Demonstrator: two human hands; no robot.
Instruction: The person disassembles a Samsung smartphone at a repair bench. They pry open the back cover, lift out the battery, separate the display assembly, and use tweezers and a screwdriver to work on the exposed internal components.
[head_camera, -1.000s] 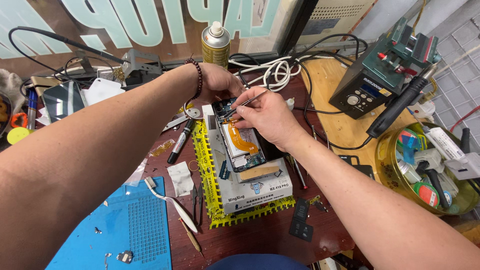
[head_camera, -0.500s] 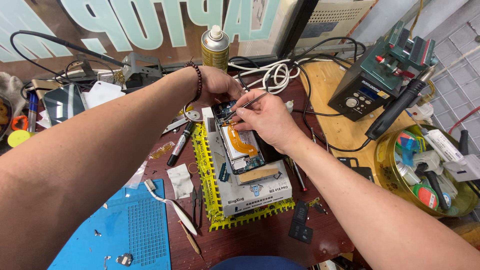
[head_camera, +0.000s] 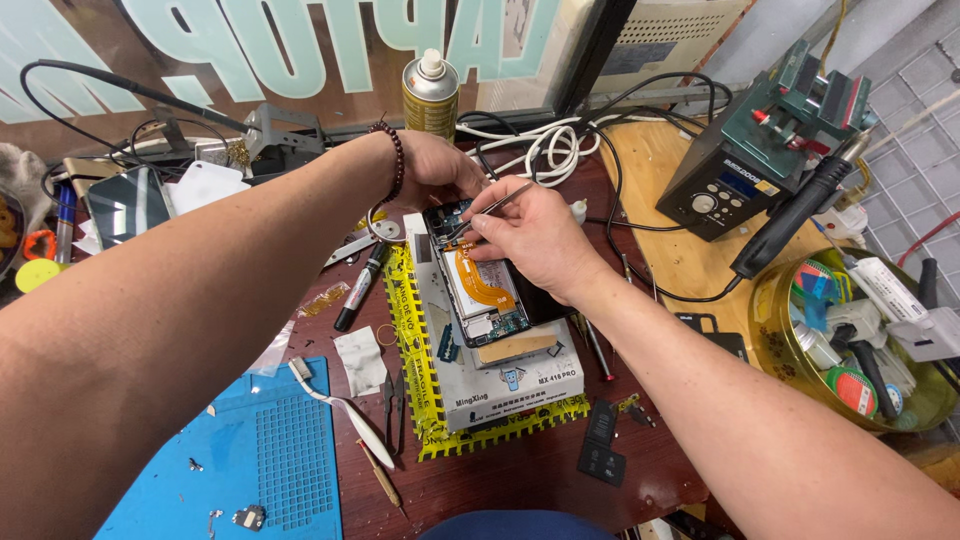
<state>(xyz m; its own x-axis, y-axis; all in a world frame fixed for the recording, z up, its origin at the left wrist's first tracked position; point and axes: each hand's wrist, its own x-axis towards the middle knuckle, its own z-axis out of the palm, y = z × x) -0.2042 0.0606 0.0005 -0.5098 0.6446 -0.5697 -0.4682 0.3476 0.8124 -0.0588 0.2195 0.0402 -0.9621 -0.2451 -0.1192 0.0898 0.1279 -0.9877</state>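
An opened phone (head_camera: 482, 285), its back removed so that an orange flex cable and circuit board are exposed, is seen lying on a white box (head_camera: 505, 375) set on a yellow mat (head_camera: 420, 400) at the middle of a cluttered repair bench. Its top end is steadied by the left hand (head_camera: 432, 170), fingers curled against the upper edge, a beaded bracelet (head_camera: 393, 160) worn at the wrist. Metal tweezers (head_camera: 492, 210) are pinched in the right hand (head_camera: 530, 240), the tips lowered onto the board near the phone's top. Compared with half a second earlier, almost nothing has been shifted: both hands are kept in place and the tips remain at the same corner, which suggests fine work there is not finished. A spray can (head_camera: 430, 95), a soldering station (head_camera: 765, 150) and a blue mat (head_camera: 250, 460) are ranged around.
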